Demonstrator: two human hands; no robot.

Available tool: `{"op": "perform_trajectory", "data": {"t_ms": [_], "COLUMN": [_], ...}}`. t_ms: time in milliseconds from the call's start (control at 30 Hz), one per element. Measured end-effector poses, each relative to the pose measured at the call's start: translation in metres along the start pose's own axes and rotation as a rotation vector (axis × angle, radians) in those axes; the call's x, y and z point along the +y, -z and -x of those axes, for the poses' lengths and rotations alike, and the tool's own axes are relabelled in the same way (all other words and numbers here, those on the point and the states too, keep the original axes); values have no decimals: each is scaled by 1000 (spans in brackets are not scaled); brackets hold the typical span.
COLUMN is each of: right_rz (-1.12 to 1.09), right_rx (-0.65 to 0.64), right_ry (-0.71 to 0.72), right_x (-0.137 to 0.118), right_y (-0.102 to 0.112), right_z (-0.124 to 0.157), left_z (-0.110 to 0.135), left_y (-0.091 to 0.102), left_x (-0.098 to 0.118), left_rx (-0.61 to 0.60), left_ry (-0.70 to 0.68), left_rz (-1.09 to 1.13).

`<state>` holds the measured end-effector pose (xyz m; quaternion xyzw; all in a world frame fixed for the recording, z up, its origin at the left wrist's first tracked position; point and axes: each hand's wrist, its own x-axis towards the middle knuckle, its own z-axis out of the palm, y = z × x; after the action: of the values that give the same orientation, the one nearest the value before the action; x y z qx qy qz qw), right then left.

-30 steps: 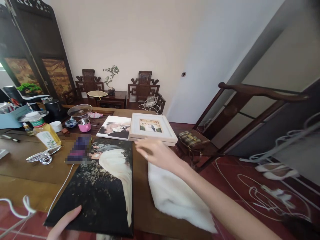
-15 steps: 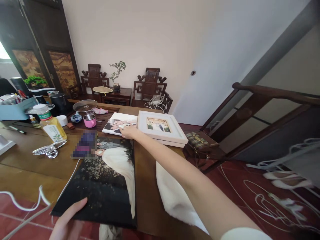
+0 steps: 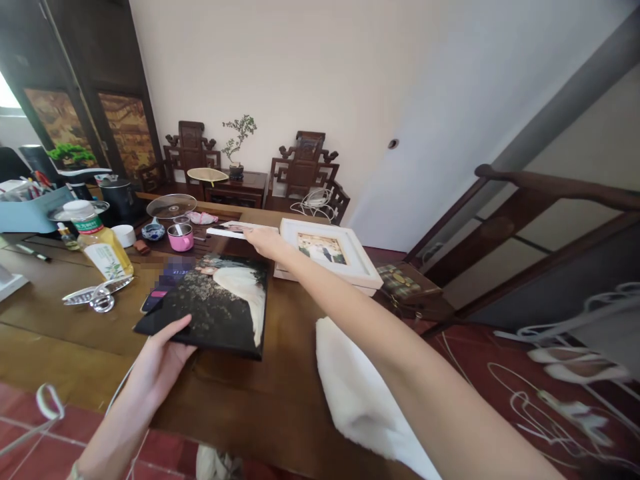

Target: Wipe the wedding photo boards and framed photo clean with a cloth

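Observation:
My left hand [image 3: 167, 350] grips the near edge of a large dark photo panel [image 3: 200, 310], thumb on top and fingers underneath. The panel shows a figure in a long white dress and is tilted above the wooden table. My right hand [image 3: 266, 241] reaches across to a white-edged photo panel [image 3: 225, 231], its fingers closed on the right part. That panel is tipped up, so mostly its edge shows. Just right of this hand lies a white framed photo [image 3: 360, 257] on top of another white piece. A white fluffy cloth [image 3: 350, 393] lies under my right forearm.
A partly pixelated dark purple object [image 3: 160, 290] lies left of the dark panel. Around it are a silver metal tool [image 3: 103, 299], a bottle of yellow liquid [image 3: 103, 243], a pink cup [image 3: 181, 238] and a glass lid [image 3: 171, 207]. A wooden chair [image 3: 500, 220] stands at right.
My left hand has lifted the dark panel's near edge and pushed it forward, away from me. My right hand has tipped up the white-edged panel, which lay flat before.

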<state>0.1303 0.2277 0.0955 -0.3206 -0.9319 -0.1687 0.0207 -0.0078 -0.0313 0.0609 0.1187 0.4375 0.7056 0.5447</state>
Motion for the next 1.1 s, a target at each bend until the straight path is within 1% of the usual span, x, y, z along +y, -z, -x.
{"op": "perform_trajectory", "data": {"t_ms": [100,133,167,233,333,400,500,600,733,867,967,1100], "right_rz": [19,27,35,51,76,92,108,117,122,102,63,-11], "right_rx": [34,45,56,72,89,99,117,137,154,135,101,59], "right_ry": [-56,-67,-73,-71,-49,-29,-6,-3,-3,9,18,-6], "right_x": [7,9,10,11,3,-6,-20,-30,-38,-47,-53,-52], "right_y": [5,7,9,12,14,13,9,3,-3,-8,-14,-21], "right_z": [1,2,2,3,5,6,10,14,22,28,31,32], "left_z": [-17,-23,-29,-42,-61,-72,-87,-99,-119,-142,-155,-163], "left_y": [-12,-15,-18,-20,-22,-25,-32,-44,-60,-73,-79,-82], "left_x": [-1,-3,-6,-13,-27,-35,-47,-58,-67,-72,-73,-74], "left_rx": [-163,-193,-194,-169,-168,-112,35,90,99,117,130,104], "left_ry": [-3,-29,-69,-124,-107,-123,-186,-194,-184,-141,-110,-53], "left_rz": [45,44,32,-1,-48,-62,-69,-75,-94,-119,-116,-113]}}
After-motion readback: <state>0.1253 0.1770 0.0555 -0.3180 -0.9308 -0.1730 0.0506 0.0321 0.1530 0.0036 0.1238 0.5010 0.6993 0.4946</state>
